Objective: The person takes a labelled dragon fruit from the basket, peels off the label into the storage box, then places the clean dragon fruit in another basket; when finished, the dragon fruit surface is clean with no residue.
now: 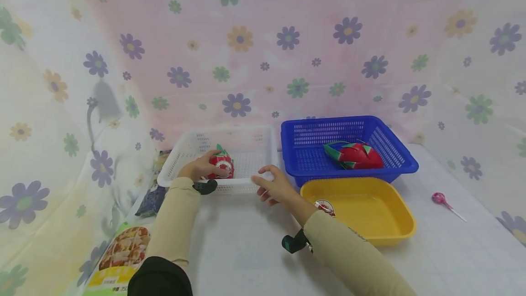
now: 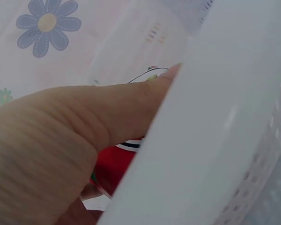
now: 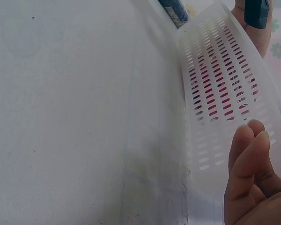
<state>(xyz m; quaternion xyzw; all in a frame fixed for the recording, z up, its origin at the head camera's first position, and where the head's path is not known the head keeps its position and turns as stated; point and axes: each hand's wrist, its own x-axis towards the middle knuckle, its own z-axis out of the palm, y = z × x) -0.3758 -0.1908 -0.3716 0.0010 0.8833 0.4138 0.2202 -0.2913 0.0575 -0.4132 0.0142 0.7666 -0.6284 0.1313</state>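
Fingers (image 1: 210, 153) of the person's left hand (image 1: 199, 166) were clamped round a plump red dragon fruit with green tips (image 1: 222, 159), the thumb crossing its near side beside a round white label (image 1: 224, 165). That fruit was inside a white, rectangular, perforated plastic basket (image 1: 254, 159), close to the near rim; in the left wrist view the rim hid much of it.

The right hand (image 1: 281, 187) was at the near right corner of the same basket, its fingers loosely bent and the outer ones just outside the slotted wall. Thumb and nearest finger looked apart from above, but whether they pinched the rim could not be told.

To the right, a blue, rectangular, perforated plastic basket (image 1: 306, 161) held a second red dragon fruit with green tips (image 1: 362, 155), lying on its side. Just in front of it was a shallow yellow plastic tray (image 1: 374, 207) with rounded corners; a round white-and-red label (image 1: 324, 205) showed at its left end, half hidden. Further right, a pink lollipop on a white stick (image 1: 439, 198) lay on the white surface (image 1: 242, 241). Beside the left sleeve (image 1: 172, 223) were a dark blue packet (image 1: 152, 201) and a green-and-yellow printed food bag (image 1: 123, 250).
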